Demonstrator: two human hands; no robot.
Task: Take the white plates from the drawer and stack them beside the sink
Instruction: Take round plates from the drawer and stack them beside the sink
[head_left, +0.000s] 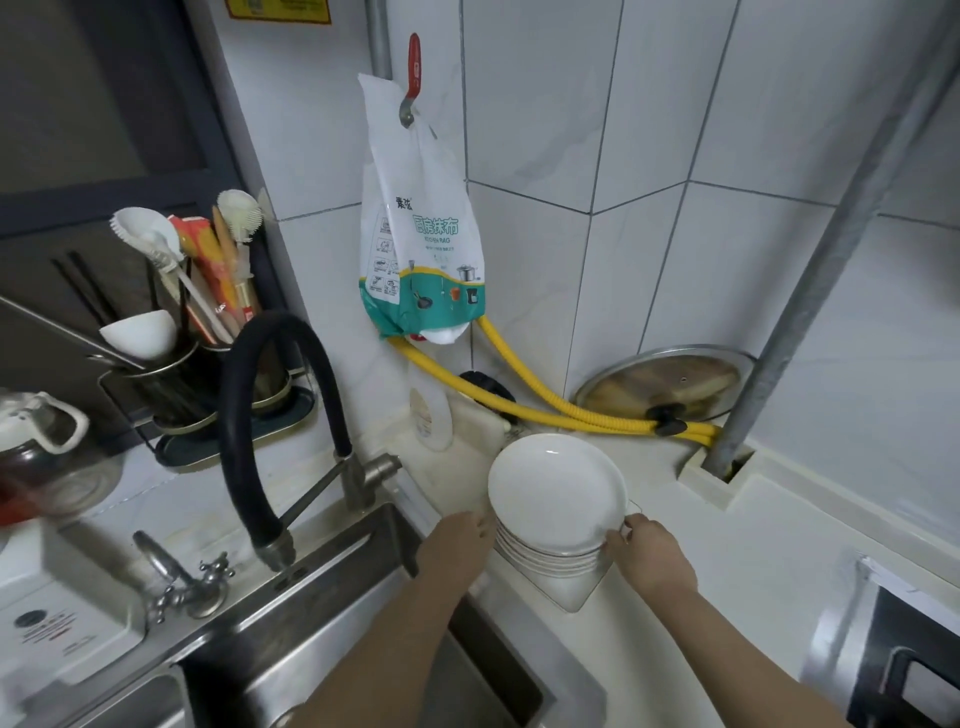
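A stack of white plates stands on the cream counter just right of the steel sink, with a person's two bare hands at its sides. The left hand lies against the stack's sink side, fingers fairly straight and touching the plate rims. The right hand is at the far side from the sink, its fingers curled and pinching the rim of the top plate. The lowest piece of the stack looks square-cornered and juts toward the camera.

Behind the sink, a black hose tap arches over the basin, and a caddy of utensils stands further back on the ledge. Beyond the plates, away from the sink, a yellow hose runs along the tiled wall under a hanging rag packet. A pan lid leans in the corner beside a grey pipe. A glass pot stands left of the sink.
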